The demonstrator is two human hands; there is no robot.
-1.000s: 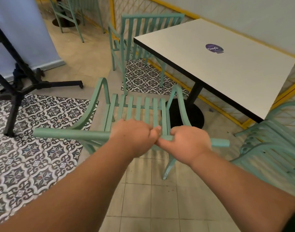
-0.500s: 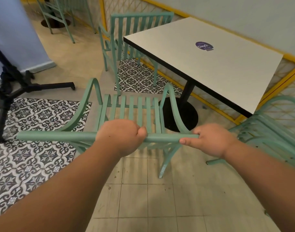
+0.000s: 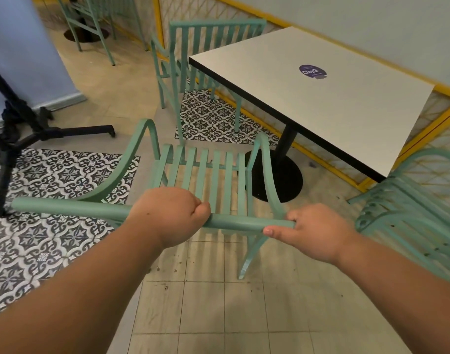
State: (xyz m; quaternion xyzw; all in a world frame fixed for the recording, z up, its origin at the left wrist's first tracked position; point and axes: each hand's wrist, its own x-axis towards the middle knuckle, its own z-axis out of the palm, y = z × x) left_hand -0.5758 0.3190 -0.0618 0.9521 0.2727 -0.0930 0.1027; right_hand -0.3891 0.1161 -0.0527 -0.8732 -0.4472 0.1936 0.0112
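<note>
- Left hand (image 3: 167, 215): fingers curled over the top rail of the chair and clamped on it near the middle. The thumb tip is tucked against the rail.
- Right hand (image 3: 313, 232): grips the right end of the same rail. The thumb lies along the near side and the fingers wrap the far side.
- Chair (image 3: 213, 175): teal, with a slatted seat and two curved armrests. The seat lies just beyond both hands, and the rail runs on well to the left of the left hand. One leg shows below the right hand; whether every leg meets the floor cannot be told.
- Counter (image 3: 321, 116): white square top with a black edge on a black pedestal, beyond and to the right of the right hand, apart from the held chair.
- Sticker (image 3: 312, 71): round and purple, on the counter top, far beyond the right hand.
- Second chair (image 3: 216, 34): teal, back slats upright, well beyond the left hand at the counter's far-left edge.
- Stacked chairs (image 3: 410, 213): teal, just right of the right hand.
- Black stand (image 3: 14, 129): well left of the left hand.
- Patterned floor tiles (image 3: 39, 238): black and white, left of and below the left hand.
</note>
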